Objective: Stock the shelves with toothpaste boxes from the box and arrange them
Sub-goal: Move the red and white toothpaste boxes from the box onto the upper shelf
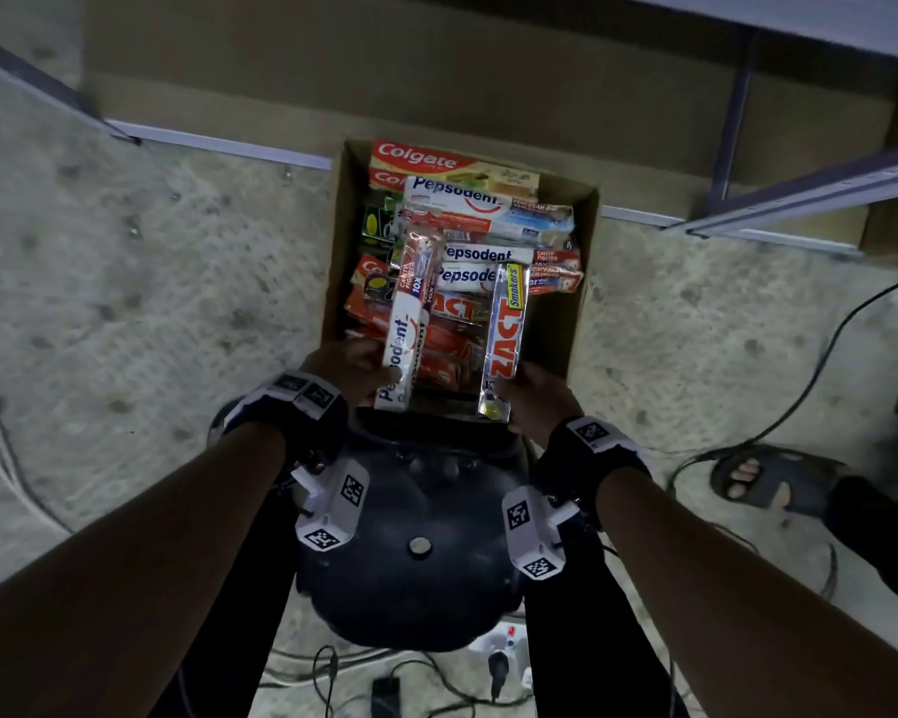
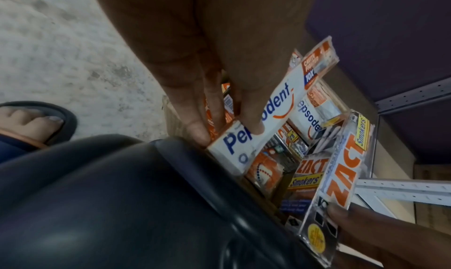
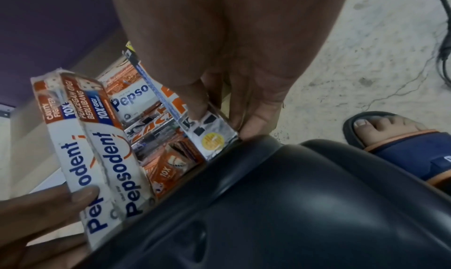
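An open cardboard box (image 1: 340, 235) on the floor holds several toothpaste boxes: Colgate (image 1: 426, 158), Pepsodent and Zact. My left hand (image 1: 348, 367) grips a white Pepsodent box (image 1: 408, 329) by its near end, thumb on the printed face (image 2: 253, 122); the right wrist view shows two Pepsodent boxes (image 3: 97, 138) held together. My right hand (image 1: 532, 401) pinches the near end of a silver Zact Smokers box (image 1: 504, 339), seen also as the Zact box (image 2: 341, 176) and Zact box (image 3: 209, 130). Both boxes are lifted above the carton's near edge.
A black stool seat (image 1: 416, 536) sits between my arms, just before the carton. Grey metal shelf rails (image 1: 810, 194) and brown board stand beyond the box. Cables (image 1: 799, 386) trail on the concrete floor, and a sandalled foot (image 1: 768, 479) is at right.
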Available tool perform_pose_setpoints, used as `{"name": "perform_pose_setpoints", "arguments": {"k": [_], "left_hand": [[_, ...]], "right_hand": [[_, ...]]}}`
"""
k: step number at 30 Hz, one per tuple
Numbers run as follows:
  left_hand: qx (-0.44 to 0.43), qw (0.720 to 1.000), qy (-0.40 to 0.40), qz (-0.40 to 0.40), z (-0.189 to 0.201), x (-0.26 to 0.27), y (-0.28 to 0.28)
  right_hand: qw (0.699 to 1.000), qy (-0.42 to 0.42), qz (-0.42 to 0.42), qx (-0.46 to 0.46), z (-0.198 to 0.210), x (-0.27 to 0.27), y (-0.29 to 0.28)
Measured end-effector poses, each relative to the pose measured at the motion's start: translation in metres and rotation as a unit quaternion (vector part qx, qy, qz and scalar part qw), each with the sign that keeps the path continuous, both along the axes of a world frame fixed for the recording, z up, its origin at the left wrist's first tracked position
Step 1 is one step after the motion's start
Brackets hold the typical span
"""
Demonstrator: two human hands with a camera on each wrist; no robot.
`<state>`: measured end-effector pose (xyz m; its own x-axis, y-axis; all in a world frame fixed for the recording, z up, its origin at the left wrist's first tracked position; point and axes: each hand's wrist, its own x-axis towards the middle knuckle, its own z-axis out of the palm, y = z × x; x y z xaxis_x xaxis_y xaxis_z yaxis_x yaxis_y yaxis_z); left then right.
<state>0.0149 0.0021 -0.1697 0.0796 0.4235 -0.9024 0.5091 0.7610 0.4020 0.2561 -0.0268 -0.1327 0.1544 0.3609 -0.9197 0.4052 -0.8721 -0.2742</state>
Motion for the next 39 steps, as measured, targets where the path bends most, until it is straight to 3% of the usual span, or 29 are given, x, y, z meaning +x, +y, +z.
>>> {"name": "perform_pose_setpoints", "arguments": {"k": [6, 9, 15, 19, 27, 39], "left_hand": [[0.020, 0.994, 0.066, -0.086, -0.006, 0.003, 0.000], [0.049, 0.988, 0.085, -0.116, -0.004, 0.005, 0.004], [0.050, 0.998, 0.004, -0.027, 0.002, 0.008, 0.026], [0.076, 0.995, 0.003, -0.058, 0.000, 0.007, 0.035], [0.071, 0.996, -0.048, -0.034, 0.001, 0.005, 0.038], [0.040, 0.992, -0.091, 0.075, 0.049, 0.011, 0.025]], "right_hand": [[1.000, -0.008, 0.027, 0.012, -0.001, 0.003, 0.005], [1.000, 0.000, 0.000, 0.027, 0.002, 0.005, 0.013], [0.999, 0.002, 0.019, 0.047, -0.001, 0.009, 0.031], [0.999, 0.003, 0.036, 0.040, -0.006, 0.008, 0.038], [0.998, -0.005, 0.033, 0.054, -0.006, 0.014, 0.038], [0.998, 0.007, -0.001, 0.065, 0.050, 0.011, 0.028]]}}
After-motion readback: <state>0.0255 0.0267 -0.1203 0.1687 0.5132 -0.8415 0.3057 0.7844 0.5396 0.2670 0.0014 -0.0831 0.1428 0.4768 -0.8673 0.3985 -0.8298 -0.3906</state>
